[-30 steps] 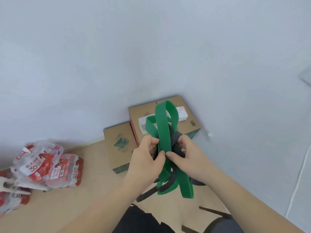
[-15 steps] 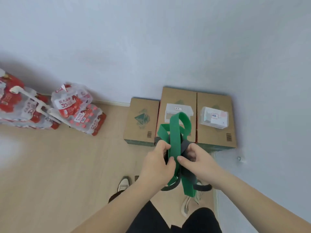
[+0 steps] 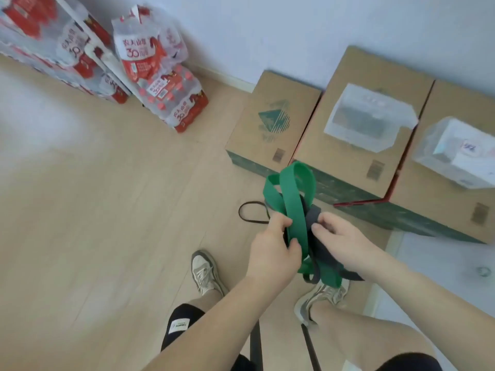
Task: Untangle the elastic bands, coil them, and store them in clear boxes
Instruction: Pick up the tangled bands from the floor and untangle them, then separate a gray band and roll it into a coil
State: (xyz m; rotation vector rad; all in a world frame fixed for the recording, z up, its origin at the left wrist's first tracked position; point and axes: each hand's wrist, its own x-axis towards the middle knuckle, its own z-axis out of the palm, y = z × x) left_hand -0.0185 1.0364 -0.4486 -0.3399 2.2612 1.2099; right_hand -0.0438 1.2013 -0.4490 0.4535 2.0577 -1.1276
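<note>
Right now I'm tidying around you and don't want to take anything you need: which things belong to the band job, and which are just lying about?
Job: green band, gripped by the left hand; grey band tangled in it, pinched by the right hand; thin black band on the floor; two clear boxes.
Lying about: water-bottle packs; three cartons.

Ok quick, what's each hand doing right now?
The left hand grips the green band.
The right hand pinches the grey band.
</note>
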